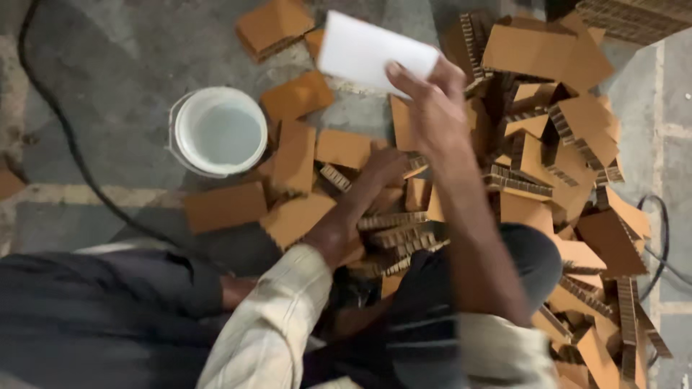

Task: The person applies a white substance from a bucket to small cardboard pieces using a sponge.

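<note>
My right hand (pixel 431 108) is raised over a heap of brown honeycomb cardboard pieces (pixel 548 151) and grips a flat white rectangular sheet (pixel 367 50) by its right edge. My left hand (pixel 386 167) reaches down into the middle of the heap, its fingers among the cardboard blocks (pixel 393 230); whether it grips one I cannot tell. Both sleeves are pale and rolled at the forearm.
A white bucket (pixel 220 131) with pale liquid stands on the grey floor left of the heap. A black cable (pixel 68 137) curves along the floor at left. Another cable (pixel 659 238) lies at right. Loose cardboard pieces (pixel 274 25) lie near the top.
</note>
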